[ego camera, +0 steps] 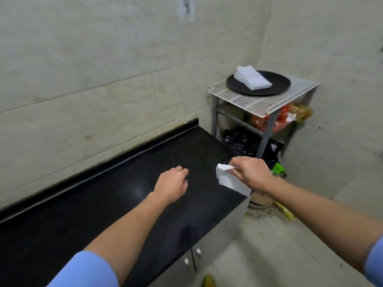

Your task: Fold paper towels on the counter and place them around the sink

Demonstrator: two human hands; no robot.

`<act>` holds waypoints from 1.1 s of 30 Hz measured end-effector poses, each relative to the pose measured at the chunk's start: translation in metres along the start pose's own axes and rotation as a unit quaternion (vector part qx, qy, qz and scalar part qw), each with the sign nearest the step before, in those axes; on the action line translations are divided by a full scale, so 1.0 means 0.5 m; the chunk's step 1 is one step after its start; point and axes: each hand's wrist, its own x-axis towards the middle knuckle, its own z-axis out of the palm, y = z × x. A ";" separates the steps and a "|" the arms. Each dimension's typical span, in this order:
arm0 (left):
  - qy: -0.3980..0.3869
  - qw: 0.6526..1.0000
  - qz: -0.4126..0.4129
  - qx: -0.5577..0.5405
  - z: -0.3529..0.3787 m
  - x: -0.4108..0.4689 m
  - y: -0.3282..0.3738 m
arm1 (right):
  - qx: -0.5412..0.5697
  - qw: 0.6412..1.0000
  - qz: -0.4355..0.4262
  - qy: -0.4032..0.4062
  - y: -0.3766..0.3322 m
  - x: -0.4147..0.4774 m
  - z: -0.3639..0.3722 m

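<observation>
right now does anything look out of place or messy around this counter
Mildly. The stack of folded towels overhangs the left rim of the black plate. The white wire grid overhangs its grey frame, askew. Litter, including a green wrapper, lies on the floor past the end of the counter. The paper towel in the right hand looks fine.

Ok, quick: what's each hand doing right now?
Left hand: empty, fingers loosely curled, over the counter.
Right hand: pinching a folded paper towel.
</observation>
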 end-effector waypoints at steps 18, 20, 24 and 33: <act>0.046 0.989 0.131 -0.048 -0.003 0.728 0.297 | 0.058 0.984 0.122 0.112 0.631 0.217 -0.177; 0.063 0.990 0.112 -0.051 0.003 0.792 0.322 | 0.047 0.986 0.107 0.122 0.700 0.262 -0.194; 0.101 0.992 0.049 -0.050 0.001 0.912 0.374 | 0.030 0.989 0.055 0.137 0.832 0.361 -0.231; 0.097 0.990 -0.086 -0.052 -0.008 1.038 0.414 | 0.044 0.994 -0.052 0.083 0.973 0.616 -0.282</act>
